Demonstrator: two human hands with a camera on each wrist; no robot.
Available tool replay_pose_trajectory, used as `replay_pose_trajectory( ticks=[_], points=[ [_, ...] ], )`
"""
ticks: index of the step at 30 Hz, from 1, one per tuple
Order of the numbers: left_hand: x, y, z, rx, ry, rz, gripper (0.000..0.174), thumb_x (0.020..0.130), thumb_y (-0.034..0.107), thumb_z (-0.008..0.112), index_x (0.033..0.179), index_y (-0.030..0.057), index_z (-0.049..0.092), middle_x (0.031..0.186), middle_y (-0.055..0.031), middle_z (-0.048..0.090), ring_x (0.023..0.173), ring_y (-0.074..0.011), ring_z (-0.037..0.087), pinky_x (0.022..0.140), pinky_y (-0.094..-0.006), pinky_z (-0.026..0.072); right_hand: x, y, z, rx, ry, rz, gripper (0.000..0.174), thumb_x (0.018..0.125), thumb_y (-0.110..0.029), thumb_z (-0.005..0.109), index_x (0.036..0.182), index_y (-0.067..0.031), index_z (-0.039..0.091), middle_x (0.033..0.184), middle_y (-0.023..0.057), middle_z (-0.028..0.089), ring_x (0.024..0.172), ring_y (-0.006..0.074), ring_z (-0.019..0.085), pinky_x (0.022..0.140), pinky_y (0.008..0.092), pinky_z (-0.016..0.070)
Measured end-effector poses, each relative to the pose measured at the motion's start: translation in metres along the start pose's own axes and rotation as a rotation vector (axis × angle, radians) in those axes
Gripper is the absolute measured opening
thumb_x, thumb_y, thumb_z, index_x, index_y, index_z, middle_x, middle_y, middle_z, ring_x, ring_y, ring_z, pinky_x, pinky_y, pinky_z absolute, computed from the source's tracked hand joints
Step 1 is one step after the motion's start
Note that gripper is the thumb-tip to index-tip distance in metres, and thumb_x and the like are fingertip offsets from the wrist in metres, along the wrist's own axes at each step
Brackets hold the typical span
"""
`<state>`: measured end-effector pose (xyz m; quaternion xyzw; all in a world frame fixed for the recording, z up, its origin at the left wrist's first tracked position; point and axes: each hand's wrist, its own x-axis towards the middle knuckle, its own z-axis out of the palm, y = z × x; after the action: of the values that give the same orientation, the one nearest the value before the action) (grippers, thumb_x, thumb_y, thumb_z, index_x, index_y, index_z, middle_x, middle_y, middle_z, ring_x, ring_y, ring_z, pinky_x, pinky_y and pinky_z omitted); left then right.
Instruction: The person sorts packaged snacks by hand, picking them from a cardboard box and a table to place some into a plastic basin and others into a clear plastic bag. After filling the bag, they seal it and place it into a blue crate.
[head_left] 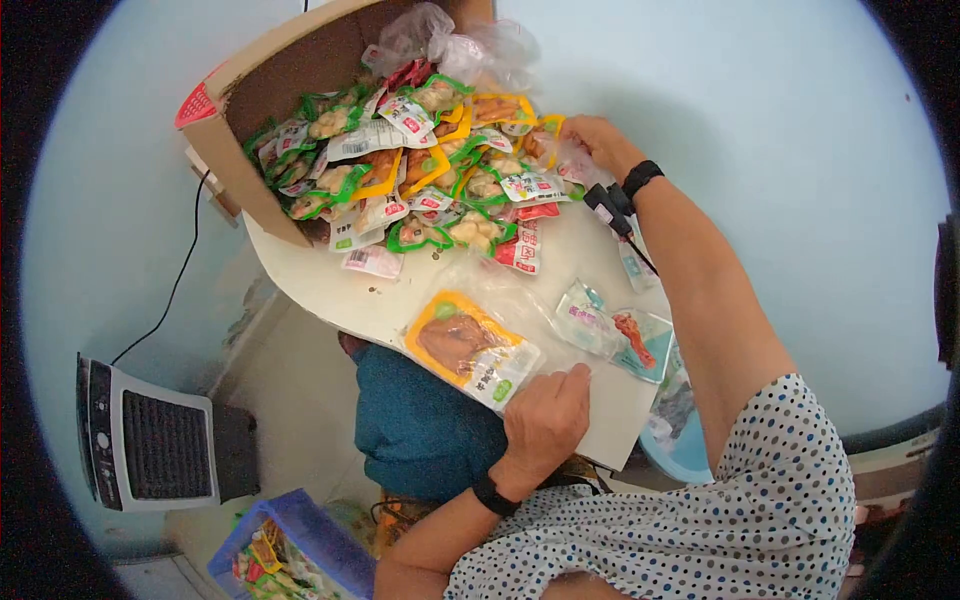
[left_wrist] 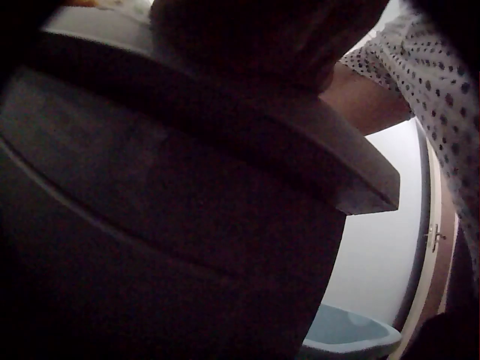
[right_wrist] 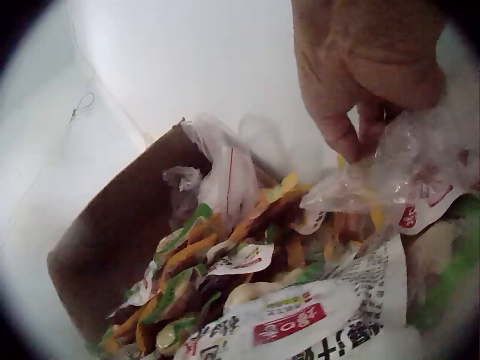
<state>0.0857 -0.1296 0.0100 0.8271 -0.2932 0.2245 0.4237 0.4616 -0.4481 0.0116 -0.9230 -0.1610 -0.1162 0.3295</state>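
Two hands at a spill of snack packets on a white tabletop

The right hand reaches to the far right side of the tabletop, where its thumb and fingertips pinch a crumpled clear bag lying on the edge of the pile of packets. The pile pours from a tipped cardboard box at the far left corner. The left hand rests at the near edge with its fingers curled, its tips touching the corner of an orange packet that lies flat in clear wrap. Whether it grips the packet cannot be told. Two pale blue packets lie just right of the orange packet.
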Motion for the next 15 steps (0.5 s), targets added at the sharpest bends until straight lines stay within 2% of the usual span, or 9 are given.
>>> replay_pose_trajectory(
  ticks=[1, 3, 5, 6, 7, 9, 11, 15],
  points=[
    [-0.001, 0.000, 0.001, -0.002, 0.004, -0.002, 0.010, 0.080, 0.006, 0.066, 0.091, 0.0064, 0.064, 0.062, -0.0076, 0.052, 0.056, -0.0262, 0.055, 0.050, -0.0391, 0.0429, -0.001, -0.014, -0.001, -0.009, 0.004, -0.047, 0.023, 0.073, -0.018, 0.068, 0.093, -0.0080, 0.067, 0.077, 0.0085, 0.063, 0.064, 0.0221, 0.056, 0.059, 0.0354, 0.0472],
    [-0.002, -0.001, 0.003, -0.006, 0.007, -0.006, 0.010, 0.081, 0.007, 0.065, 0.091, 0.0069, 0.064, 0.062, -0.0080, 0.053, 0.056, -0.0264, 0.056, 0.050, -0.0396, 0.0435, -0.002, -0.046, 0.002, 0.138, 0.036, 0.182, 0.015, 0.076, -0.018, 0.067, 0.086, -0.0062, 0.064, 0.073, 0.0063, 0.059, 0.061, 0.0177, 0.049, 0.055, 0.0333, 0.0415],
    [-0.002, 0.000, 0.003, -0.011, 0.014, -0.005, 0.009, 0.082, 0.008, 0.065, 0.091, 0.0071, 0.064, 0.063, -0.0084, 0.054, 0.057, -0.0267, 0.056, 0.051, -0.0399, 0.0440, 0.001, -0.114, 0.004, 0.459, 0.093, 0.721, 0.022, 0.083, -0.021, 0.067, 0.071, -0.0034, 0.061, 0.069, 0.0026, 0.053, 0.060, 0.0109, 0.041, 0.051, 0.0303, 0.0328],
    [-0.002, 0.000, 0.002, -0.015, 0.017, -0.008, 0.009, 0.082, 0.009, 0.065, 0.091, 0.0072, 0.064, 0.063, -0.0086, 0.054, 0.057, -0.0269, 0.056, 0.051, -0.0401, 0.0443, 0.009, -0.092, 0.009, 0.305, 0.061, 0.610, 0.021, 0.082, -0.021, 0.068, 0.073, -0.0026, 0.062, 0.069, 0.0034, 0.054, 0.060, 0.0111, 0.042, 0.051, 0.0309, 0.0337],
    [-0.002, 0.000, 0.001, -0.019, 0.013, -0.007, 0.009, 0.082, 0.009, 0.065, 0.091, 0.0072, 0.064, 0.063, -0.0086, 0.054, 0.057, -0.0270, 0.057, 0.051, -0.0401, 0.0444, 0.022, -0.045, 0.018, 0.152, 0.029, 0.498, 0.020, 0.081, -0.021, 0.069, 0.075, -0.0017, 0.064, 0.070, 0.0041, 0.055, 0.061, 0.0114, 0.044, 0.051, 0.0316, 0.0346],
    [-0.002, 0.000, 0.000, -0.034, -0.004, -0.011, 0.011, 0.082, 0.010, 0.065, 0.092, 0.0072, 0.064, 0.063, -0.0086, 0.055, 0.058, -0.0271, 0.057, 0.051, -0.0401, 0.0446, 0.026, -0.041, 0.022, 0.024, 0.088, 0.537, 0.022, 0.078, -0.022, 0.072, 0.076, -0.0014, 0.066, 0.071, 0.0050, 0.059, 0.062, 0.0138, 0.050, 0.052, 0.0330, 0.0403],
    [-0.004, -0.001, 0.000, -0.036, -0.018, -0.013, 0.012, 0.081, 0.010, 0.065, 0.093, 0.0074, 0.064, 0.063, -0.0084, 0.054, 0.058, -0.0269, 0.057, 0.051, -0.0401, 0.0447, 0.026, -0.050, 0.025, 0.076, 0.276, 0.834, 0.025, 0.074, -0.026, 0.076, 0.074, -0.0024, 0.066, 0.072, 0.0052, 0.065, 0.062, 0.0182, 0.060, 0.055, 0.0345, 0.0500],
    [-0.002, -0.001, -0.005, -0.030, -0.045, -0.012, 0.015, 0.080, 0.009, 0.066, 0.095, 0.0079, 0.064, 0.062, -0.0079, 0.053, 0.057, -0.0267, 0.056, 0.051, -0.0398, 0.0446, 0.019, -0.050, 0.022, 0.066, 0.050, 0.747, 0.037, 0.068, -0.036, 0.082, 0.074, -0.0026, 0.068, 0.078, 0.0058, 0.068, 0.068, 0.0175, 0.063, 0.060, 0.0325, 0.0517]
  ],
)
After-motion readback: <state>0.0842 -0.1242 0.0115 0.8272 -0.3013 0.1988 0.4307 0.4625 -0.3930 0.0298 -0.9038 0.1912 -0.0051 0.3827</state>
